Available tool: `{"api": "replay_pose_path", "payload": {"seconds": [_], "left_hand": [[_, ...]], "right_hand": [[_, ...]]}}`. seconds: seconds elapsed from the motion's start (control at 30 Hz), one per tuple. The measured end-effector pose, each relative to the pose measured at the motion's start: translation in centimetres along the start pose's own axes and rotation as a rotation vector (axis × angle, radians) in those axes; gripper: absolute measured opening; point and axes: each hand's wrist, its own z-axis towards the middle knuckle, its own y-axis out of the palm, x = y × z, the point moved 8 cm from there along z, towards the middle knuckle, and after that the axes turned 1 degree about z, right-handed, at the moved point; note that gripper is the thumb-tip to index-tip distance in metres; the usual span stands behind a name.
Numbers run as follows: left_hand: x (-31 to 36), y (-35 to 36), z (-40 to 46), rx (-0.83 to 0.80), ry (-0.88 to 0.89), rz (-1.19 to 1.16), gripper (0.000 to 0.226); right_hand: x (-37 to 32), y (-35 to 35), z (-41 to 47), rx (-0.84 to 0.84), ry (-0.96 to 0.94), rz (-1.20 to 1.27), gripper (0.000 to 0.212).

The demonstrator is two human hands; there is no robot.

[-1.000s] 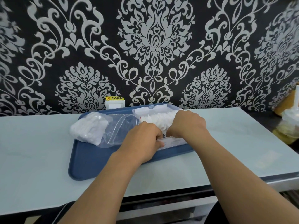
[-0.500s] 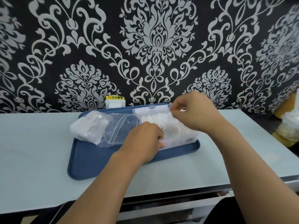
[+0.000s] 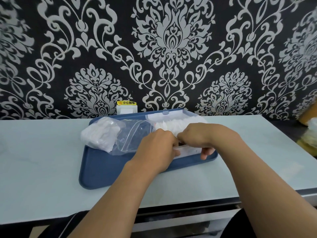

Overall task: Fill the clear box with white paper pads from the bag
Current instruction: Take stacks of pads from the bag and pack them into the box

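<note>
From my feed I see the pale surface carrying a blue tray, and on it the bag, with some white paper pads left inside, lies just left of the clear box. The box looks heaped with pads, so I judge filling nearly done. My left hand and right hand sit together at its near edge, fingers curled; what they grip I cannot tell.

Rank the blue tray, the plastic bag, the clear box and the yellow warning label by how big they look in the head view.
1. blue tray
2. plastic bag and clear box: look alike, and the hands hide much of the box, so no ranking between them
3. yellow warning label
</note>
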Motion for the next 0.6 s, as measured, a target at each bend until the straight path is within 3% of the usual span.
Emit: {"api": "replay_pose_path", "payload": {"seconds": [0.07,0.17,0.27,0.33,0.37,0.4,0.43,0.5,0.53,0.6], "left_hand": [[0.0,0.1,-0.2,-0.013,0.016,-0.011,0.021],[0.3,-1.9,-0.7,0.084,0.113,-0.080,0.024],[-0.8,-8.9,-3.1,0.575,0.247,-0.244,0.020],[-4.8,-12.8,-5.6,0.938,0.128,-0.279,0.012],[-7.6,-13.5,-6.3,1.023,-0.025,-0.277,0.013],[-10.7,-13.2,-6.4,1.008,-0.229,-0.257,0.021],[-13.9,-12.0,-6.1,0.883,-0.440,-0.218,0.032],[-18.3,-8.0,-5.2,0.509,-0.716,-0.193,0.046],[-19.1,-6.4,-5.1,0.369,-0.750,-0.188,0.048],[-18.9,-5.2,-4.6,0.292,-0.667,-0.174,0.044]], "right_hand": [[-0.4,-0.4,-0.4,0.022,-0.043,0.016,0.026],[-3.3,-1.9,-1.8,0.137,-0.344,0.138,0.025],[-6.3,-3.5,-4.3,0.289,-0.598,0.468,0.028],[-8.2,-2.7,-4.6,0.239,-0.671,0.567,0.030],[-9.2,-1.6,-4.2,0.197,-0.688,0.551,0.033],[-10.2,-0.5,-3.9,0.174,-0.704,0.485,0.034],[-11.2,0.7,-3.3,0.184,-0.723,0.384,0.035],[-12.9,2.7,-2.2,0.209,-0.768,0.184,0.032],[-13.6,3.8,-1.6,0.192,-0.780,0.100,0.031],[-14.5,5.0,-0.8,0.179,-0.791,0.018,0.034]]}}
